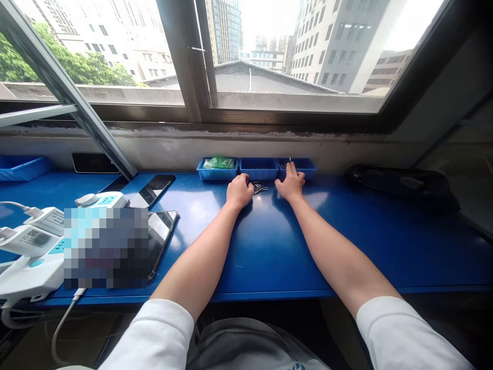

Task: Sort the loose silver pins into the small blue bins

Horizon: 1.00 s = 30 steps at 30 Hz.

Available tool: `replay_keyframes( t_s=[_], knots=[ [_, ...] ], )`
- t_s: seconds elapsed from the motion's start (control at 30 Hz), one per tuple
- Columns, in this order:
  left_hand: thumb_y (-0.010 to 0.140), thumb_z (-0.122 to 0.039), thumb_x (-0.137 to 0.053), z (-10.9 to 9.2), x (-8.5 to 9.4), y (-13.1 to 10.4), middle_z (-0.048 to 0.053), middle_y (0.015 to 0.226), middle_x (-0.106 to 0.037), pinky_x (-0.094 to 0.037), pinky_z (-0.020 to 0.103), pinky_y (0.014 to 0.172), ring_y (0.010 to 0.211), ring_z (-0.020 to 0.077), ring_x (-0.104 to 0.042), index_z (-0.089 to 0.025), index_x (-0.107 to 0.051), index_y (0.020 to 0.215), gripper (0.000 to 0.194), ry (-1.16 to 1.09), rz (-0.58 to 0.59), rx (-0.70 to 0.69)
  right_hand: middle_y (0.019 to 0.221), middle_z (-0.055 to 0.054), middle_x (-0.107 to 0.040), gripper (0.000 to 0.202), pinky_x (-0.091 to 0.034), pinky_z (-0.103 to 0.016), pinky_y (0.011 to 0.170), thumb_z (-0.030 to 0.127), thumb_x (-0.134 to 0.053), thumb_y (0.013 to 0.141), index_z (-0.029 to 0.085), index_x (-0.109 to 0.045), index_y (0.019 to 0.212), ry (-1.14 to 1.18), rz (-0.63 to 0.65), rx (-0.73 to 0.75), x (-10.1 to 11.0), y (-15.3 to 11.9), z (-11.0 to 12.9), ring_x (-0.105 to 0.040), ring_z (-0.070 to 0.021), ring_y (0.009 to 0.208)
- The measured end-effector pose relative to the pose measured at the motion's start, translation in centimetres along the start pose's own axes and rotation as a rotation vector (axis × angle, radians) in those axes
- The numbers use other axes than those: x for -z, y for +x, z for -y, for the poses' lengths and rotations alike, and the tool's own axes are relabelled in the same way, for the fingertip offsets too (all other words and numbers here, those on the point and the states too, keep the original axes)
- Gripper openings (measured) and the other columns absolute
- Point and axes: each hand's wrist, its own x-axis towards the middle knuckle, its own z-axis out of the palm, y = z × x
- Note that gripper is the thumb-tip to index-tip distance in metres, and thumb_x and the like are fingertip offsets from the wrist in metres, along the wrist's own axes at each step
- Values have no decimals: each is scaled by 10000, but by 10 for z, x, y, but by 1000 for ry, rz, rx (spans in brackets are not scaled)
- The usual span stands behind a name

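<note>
My left hand [239,191] rests on the blue table with its fingers curled closed, at the left edge of a small pile of slim metal pieces [260,188]. They look like screws or pins, too small to tell. Whatever the left fingers hold is hidden. My right hand [291,184] reaches over the front rim of the right blue bin [308,169], fingers stretched forward and thumb apart. A small metal piece [290,160] shows at its fingertips; whether they touch it I cannot tell. Beside that bin stand a middle blue bin [259,173] and a left blue bin [217,175] holding green packets [219,163].
Left on the blue table [269,257] lie a phone [153,190], a tablet-like device [165,234] partly blurred out, and a white power strip [34,275] with plugs and cables. A black case [400,187] lies at right. A metal frame [88,118] slants at left before the window.
</note>
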Motion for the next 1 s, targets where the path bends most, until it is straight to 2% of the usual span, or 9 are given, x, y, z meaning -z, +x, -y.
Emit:
replay_keyframes(
  t_s=[0.13, 0.37, 0.5, 0.7, 0.8, 0.87, 0.93, 1.0],
  knots=[
    [817, -218, -476, 1, -2, 0, 80, 1031, -646, -454, 312, 843, 979, 218, -592, -176, -574, 1084, 287, 13, 1, -24, 1527, -84, -202, 733, -345, -550, 937, 307, -564, 698, 182, -354, 1389, -11, 78, -24, 0, 1, -1, -331, -364, 1151],
    [819, -227, -479, 2, -3, 0, 85, 1057, -636, -454, 316, 855, 995, 224, -586, -182, -594, 1059, 271, 48, 21, -46, 1540, -130, -89, 784, -330, -571, 952, 323, -591, 682, 159, -307, 1395, -3, 64, -47, -1, 0, 1, -309, -390, 1198],
    [821, -233, -475, 1, -2, -1, 95, 1060, -630, -454, 327, 859, 997, 232, -584, -179, -609, 1031, 254, 66, 36, -47, 1537, -164, -41, 856, -320, -570, 969, 324, -608, 666, 126, -244, 1415, -42, 69, -124, 0, -1, 3, -292, -406, 1227],
    [818, -239, -474, 0, -1, -2, 94, 1060, -624, -449, 335, 865, 999, 241, -578, -186, -617, 1015, 249, 87, 48, -37, 1522, -175, 83, 929, -311, -568, 984, 355, -656, 624, 179, -217, 1423, -64, 16, -325, 5, 0, 6, -246, -422, 1284],
    [815, -232, -468, 0, -1, -2, 87, 1062, -622, -446, 323, 868, 1002, 233, -573, -190, -617, 1025, 261, 93, 44, -25, 1507, -196, 21, 940, -326, -551, 981, 357, -647, 631, 170, -189, 1431, -29, -22, -423, 8, 1, 5, -257, -417, 1281],
    [814, -213, -456, 1, -1, -1, 85, 1069, -619, -443, 314, 874, 1012, 229, -568, -190, -620, 1033, 274, 95, 40, -21, 1488, -213, -45, 921, -335, -546, 975, 343, -639, 638, 150, -200, 1425, 8, -67, -420, 8, 2, 4, -272, -414, 1268],
    [810, -184, -441, 1, -1, 0, 85, 1070, -618, -439, 311, 878, 1017, 226, -566, -190, -629, 1028, 288, 96, 35, -18, 1453, -218, -148, 848, -339, -534, 977, 305, -627, 644, 126, -272, 1394, 42, -124, -327, 7, 1, 4, -296, -397, 1248],
    [800, -161, -433, 2, -1, 0, 81, 1064, -621, -437, 315, 875, 1008, 225, -571, -195, -648, 997, 294, 98, 34, -16, 1357, -196, -326, 660, -350, -505, 985, 253, -595, 669, 117, -429, 1293, 88, -155, -155, 5, 0, 4, -346, -357, 1209]
  ],
)
